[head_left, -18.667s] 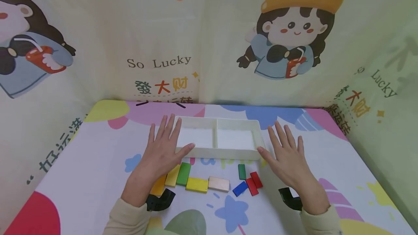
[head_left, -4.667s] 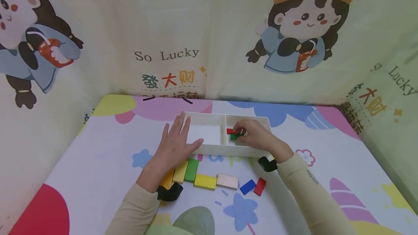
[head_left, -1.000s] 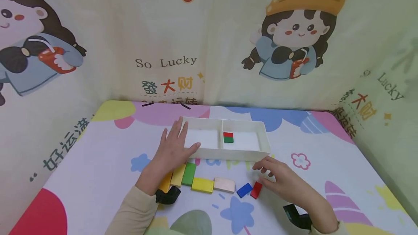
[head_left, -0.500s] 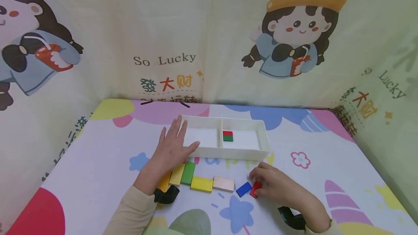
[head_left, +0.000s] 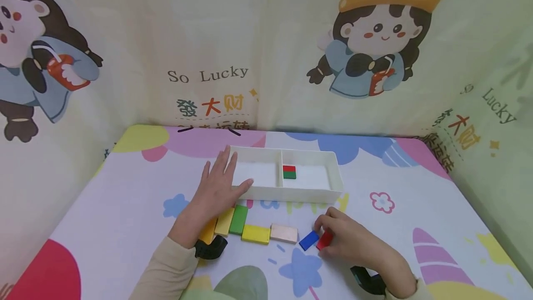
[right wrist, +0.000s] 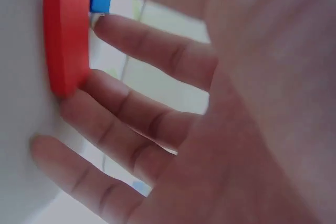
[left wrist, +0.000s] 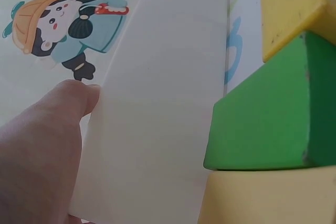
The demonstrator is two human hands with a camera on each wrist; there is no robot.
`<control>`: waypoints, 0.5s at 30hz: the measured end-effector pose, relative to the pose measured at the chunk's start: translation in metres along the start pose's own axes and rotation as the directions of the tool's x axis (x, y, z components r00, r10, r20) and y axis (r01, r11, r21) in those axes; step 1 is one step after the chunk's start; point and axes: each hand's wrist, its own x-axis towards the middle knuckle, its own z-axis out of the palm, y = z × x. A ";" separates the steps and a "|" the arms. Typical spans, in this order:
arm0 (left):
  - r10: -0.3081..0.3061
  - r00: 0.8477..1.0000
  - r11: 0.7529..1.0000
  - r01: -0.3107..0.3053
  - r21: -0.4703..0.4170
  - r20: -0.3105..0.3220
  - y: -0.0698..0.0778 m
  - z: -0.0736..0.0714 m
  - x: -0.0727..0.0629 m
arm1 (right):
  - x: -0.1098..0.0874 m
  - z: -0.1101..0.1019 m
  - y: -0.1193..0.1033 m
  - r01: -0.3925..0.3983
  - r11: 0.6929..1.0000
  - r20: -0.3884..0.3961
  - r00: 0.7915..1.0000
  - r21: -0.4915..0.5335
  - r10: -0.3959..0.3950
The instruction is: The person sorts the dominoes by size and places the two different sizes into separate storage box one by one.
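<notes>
My left hand [head_left: 216, 189] lies with straight fingers on the left end of a white two-compartment tray [head_left: 297, 195]; in the left wrist view its thumb [left wrist: 68, 103] is at the tray's rim. Right of the table's middle, my right hand [head_left: 354, 242] pinches a small red block [head_left: 324, 240] between thumb and fingers, and the right wrist view shows fingertips against that red block [right wrist: 68, 40]. Just left of it lies a blue block [head_left: 309, 240]. Inside the tray's right compartment, another red block [head_left: 289, 168] and a dark green block [head_left: 289, 175] sit together by the divider.
In front of the tray, larger blocks form a line: orange [head_left: 208, 231], pale yellow [head_left: 224, 222], green [head_left: 238, 220], bright yellow [head_left: 256, 234] and pale pink [head_left: 284, 233]. A printed curtain [head_left: 283, 68] stands behind the patterned table [head_left: 399, 203].
Since the oldest frame, a red and a dark green block have gone from table to tray. Over the last second, my right hand's fingers have closed around the remaining red block. My left hand stays put.
</notes>
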 end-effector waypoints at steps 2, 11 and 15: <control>-0.003 1.000 1.000 0.003 0.000 0.000 0.000 0.000 0.001 | 0.001 0.000 -0.001 0.034 0.999 -0.033 0.999 -0.042 -0.036; -0.004 1.000 1.000 0.004 -0.002 0.013 -0.001 0.003 0.001 | 0.000 -0.004 0.010 0.002 0.998 -0.152 0.988 -0.069 -0.012; 0.002 1.000 1.000 -0.002 -0.004 0.003 -0.001 0.003 0.001 | 0.004 -0.002 0.014 -0.051 0.998 -0.222 0.974 -0.047 0.039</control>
